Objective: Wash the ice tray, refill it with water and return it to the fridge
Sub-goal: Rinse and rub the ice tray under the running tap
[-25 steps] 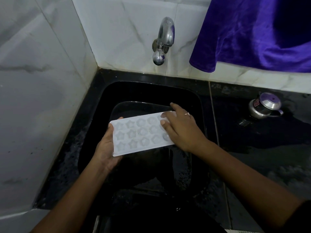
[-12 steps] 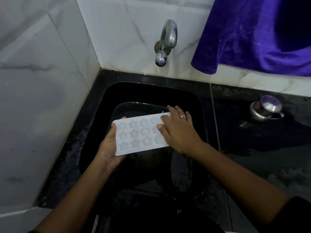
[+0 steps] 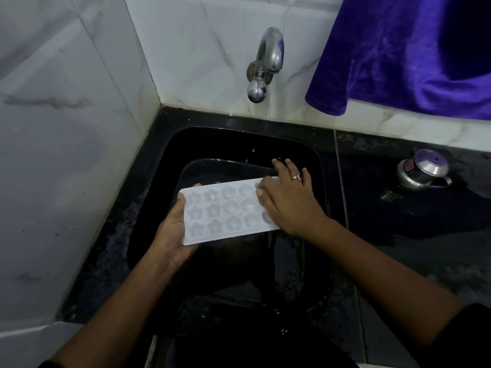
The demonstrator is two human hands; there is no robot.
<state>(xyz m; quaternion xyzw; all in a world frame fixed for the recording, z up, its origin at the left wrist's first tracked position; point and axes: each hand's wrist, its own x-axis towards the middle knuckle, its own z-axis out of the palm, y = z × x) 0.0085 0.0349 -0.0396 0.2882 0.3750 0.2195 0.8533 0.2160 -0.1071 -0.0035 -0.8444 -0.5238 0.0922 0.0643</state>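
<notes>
White plastic ice tray with star- and flower-shaped cells held level over the black stone sink, cells facing up. Left hand clamps the tray's 9 o'clock end, palm beneath and thumb on the edge. Right hand lies flat on the 3 o'clock end, fingers straight and slightly spread, gripping nothing; silver ring on one finger. Chrome wall tap at 12 o'clock from the tray. Purple velvet cloth hangs at 1 o'clock. Small lidded steel pot on the counter at 3 o'clock.
</notes>
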